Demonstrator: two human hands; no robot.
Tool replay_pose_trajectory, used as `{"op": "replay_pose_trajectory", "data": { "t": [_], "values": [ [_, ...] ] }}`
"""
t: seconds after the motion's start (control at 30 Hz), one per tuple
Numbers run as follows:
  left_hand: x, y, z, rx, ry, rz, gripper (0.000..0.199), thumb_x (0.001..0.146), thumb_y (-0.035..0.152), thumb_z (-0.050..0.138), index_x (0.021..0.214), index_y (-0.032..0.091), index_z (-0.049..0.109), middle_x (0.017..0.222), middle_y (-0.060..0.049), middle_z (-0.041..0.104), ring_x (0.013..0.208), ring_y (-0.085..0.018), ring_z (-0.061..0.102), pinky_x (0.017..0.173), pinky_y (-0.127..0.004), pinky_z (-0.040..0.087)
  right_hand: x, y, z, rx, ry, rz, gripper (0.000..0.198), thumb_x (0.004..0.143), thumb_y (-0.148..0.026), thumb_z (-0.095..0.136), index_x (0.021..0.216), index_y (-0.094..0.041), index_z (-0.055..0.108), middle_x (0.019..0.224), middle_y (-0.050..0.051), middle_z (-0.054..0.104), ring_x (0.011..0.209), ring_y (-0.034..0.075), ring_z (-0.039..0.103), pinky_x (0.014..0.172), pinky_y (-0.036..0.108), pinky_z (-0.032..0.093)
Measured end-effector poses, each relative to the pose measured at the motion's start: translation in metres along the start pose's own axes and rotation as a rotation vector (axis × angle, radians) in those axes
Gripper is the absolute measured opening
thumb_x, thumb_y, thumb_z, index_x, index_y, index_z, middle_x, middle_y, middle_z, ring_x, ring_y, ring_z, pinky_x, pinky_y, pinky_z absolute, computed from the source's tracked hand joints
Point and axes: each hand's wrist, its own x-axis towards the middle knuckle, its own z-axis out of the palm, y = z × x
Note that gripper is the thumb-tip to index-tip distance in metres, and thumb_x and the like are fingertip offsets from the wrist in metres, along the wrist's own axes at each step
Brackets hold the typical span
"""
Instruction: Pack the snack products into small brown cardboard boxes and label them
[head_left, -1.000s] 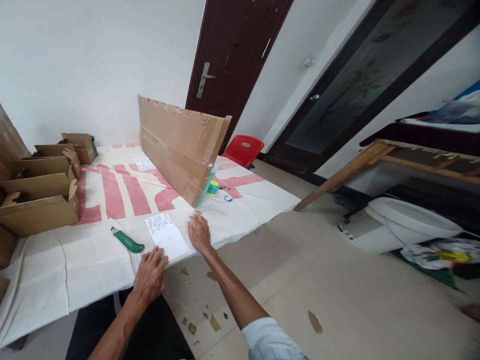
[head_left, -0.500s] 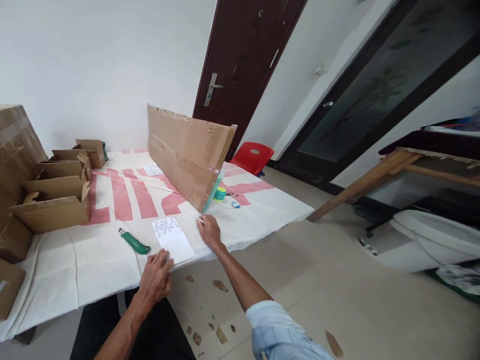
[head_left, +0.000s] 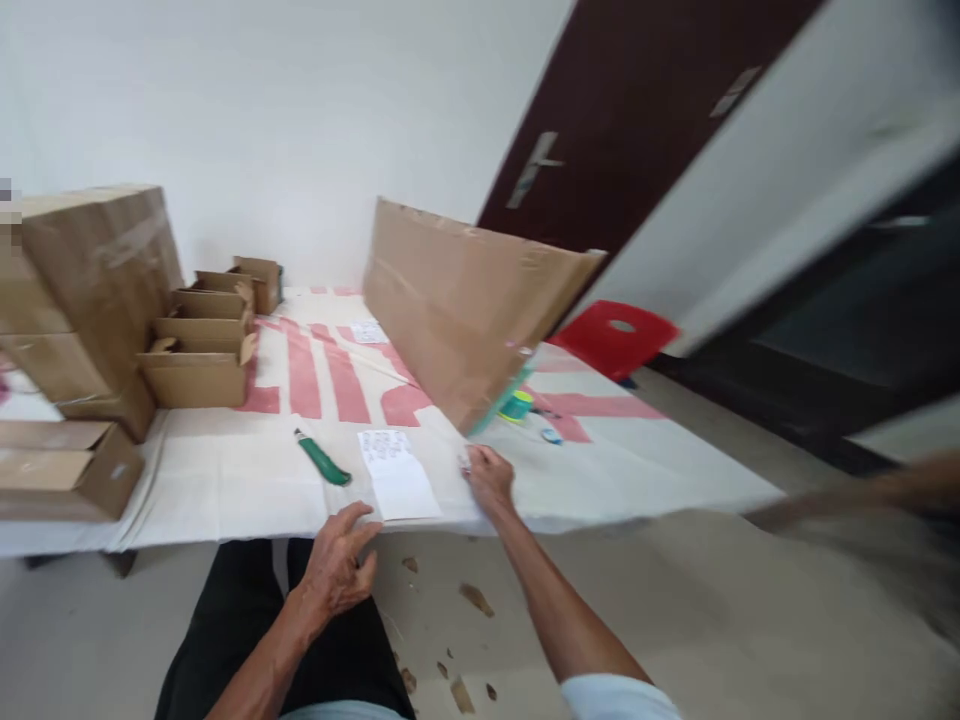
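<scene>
My left hand (head_left: 341, 562) is at the table's front edge with its fingers apart, holding nothing. Just beyond its fingertips lies a white paper sheet (head_left: 405, 488) with small box-like shapes drawn on its upper part. To the left of the sheet rests a green-handled cutter knife (head_left: 324, 458). My right hand (head_left: 491, 478) is on the cloth to the right of the paper, its fingers closed on a small slim light-coloured thing; its kind is too small to tell. Beyond that hand a large flat cardboard piece (head_left: 465, 310) stands on edge, leaning.
Small open cardboard boxes (head_left: 193, 382) stand in a row at the left, beside a large carton (head_left: 105, 270). A roll of green tape (head_left: 517, 405) and a small blue-white roll (head_left: 552, 436) sit at the right. A red chair (head_left: 619, 340) is behind the table. Scraps (head_left: 476, 600) litter the floor.
The view has turned left, so more of the boxes shows. My left hand has lifted off the paper's edge and drawn back slightly. My right hand stays closed beside the paper.
</scene>
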Motion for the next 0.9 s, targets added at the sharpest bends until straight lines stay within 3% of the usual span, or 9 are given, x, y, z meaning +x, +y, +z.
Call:
{"op": "replay_pose_trajectory", "data": {
  "t": [0.13,0.23,0.33,0.4,0.5,0.63,0.73,0.8,0.9],
  "values": [
    [-0.017,0.015,-0.014,-0.002,-0.013,-0.035,0.045,0.08,0.01,0.068,0.123,0.02,0.074,0.139,-0.014,0.069,0.129,-0.027,0.067,0.111,-0.041,0.056,0.007,-0.003,-0.004,-0.093,-0.035,-0.125,0.04,0.08,-0.056,0.049,0.083,-0.021,0.07,0.097,0.021,0.073,0.102,0.038,0.064,0.096,0.055,0.049],
    [-0.027,0.021,-0.025,0.018,0.004,-0.053,0.045,0.081,0.011,0.068,0.124,0.021,0.074,0.138,-0.013,0.069,0.128,-0.027,0.067,0.11,-0.041,0.056,0.006,0.008,0.002,-0.158,-0.144,-0.236,0.032,0.079,-0.047,0.05,0.086,-0.025,0.073,0.098,0.02,0.073,0.107,0.04,0.064,0.102,0.058,0.047],
    [-0.035,0.022,-0.043,0.034,0.086,-0.037,0.046,0.08,0.01,0.066,0.124,0.022,0.073,0.138,-0.013,0.069,0.127,-0.028,0.068,0.109,-0.044,0.057,0.003,0.03,0.004,-0.403,-0.223,-0.358,0.051,0.085,-0.045,0.043,0.113,-0.017,0.076,0.109,0.024,0.074,0.107,0.041,0.066,0.096,0.055,0.051],
    [-0.04,0.018,-0.06,0.052,0.186,-0.025,0.047,0.079,0.008,0.066,0.123,0.022,0.073,0.138,-0.014,0.069,0.128,-0.029,0.067,0.107,-0.045,0.058,0.002,0.042,0.002,-0.521,-0.241,-0.382,0.064,0.091,-0.046,0.038,0.132,-0.007,0.069,0.118,0.027,0.072,0.111,0.042,0.065,0.095,0.054,0.051],
    [-0.048,0.005,-0.092,0.108,0.371,-0.051,0.045,0.084,0.008,0.064,0.125,0.024,0.071,0.139,-0.014,0.067,0.13,-0.029,0.065,0.106,-0.046,0.059,0.001,0.04,-0.003,-0.586,-0.162,-0.44,0.07,0.095,-0.046,0.035,0.142,-0.002,0.06,0.129,0.03,0.067,0.122,0.044,0.06,0.101,0.056,0.048],
    [-0.064,-0.021,-0.152,0.283,0.657,-0.082,0.036,0.092,0.012,0.062,0.124,0.024,0.07,0.137,-0.014,0.065,0.129,-0.028,0.063,0.105,-0.047,0.058,-0.014,-0.003,0.009,-0.506,-0.065,-0.578,0.062,0.097,-0.047,0.039,0.134,-0.004,0.064,0.12,0.029,0.068,0.121,0.043,0.059,0.103,0.057,0.046],
    [-0.079,-0.044,-0.215,0.487,0.85,-0.184,0.029,0.092,0.023,0.069,0.121,0.022,0.072,0.134,-0.015,0.063,0.133,-0.032,0.059,0.11,-0.052,0.053,-0.045,-0.05,0.04,-0.387,-0.212,-0.73,0.047,0.1,-0.048,0.042,0.116,-0.014,0.071,0.11,0.021,0.072,0.108,0.036,0.063,0.099,0.05,0.05],
    [-0.089,-0.061,-0.265,0.584,1.002,-0.333,0.035,0.09,0.032,0.072,0.121,0.017,0.071,0.137,-0.018,0.059,0.136,-0.035,0.055,0.115,-0.055,0.048,-0.072,-0.077,0.063,-0.328,-0.362,-0.817,0.041,0.102,-0.049,0.047,0.109,-0.018,0.073,0.108,0.017,0.073,0.105,0.032,0.065,0.099,0.045,0.05],
    [-0.1,-0.087,-0.338,0.588,1.13,-0.693,0.06,0.081,0.037,0.077,0.134,0.011,0.062,0.152,-0.023,0.048,0.148,-0.039,0.042,0.126,-0.056,0.034,-0.11,-0.1,0.091,-0.386,-0.489,-0.854,0.037,0.1,-0.049,0.056,0.112,-0.018,0.073,0.108,0.015,0.072,0.105,0.031,0.065,0.096,0.042,0.05]
  ]
}}
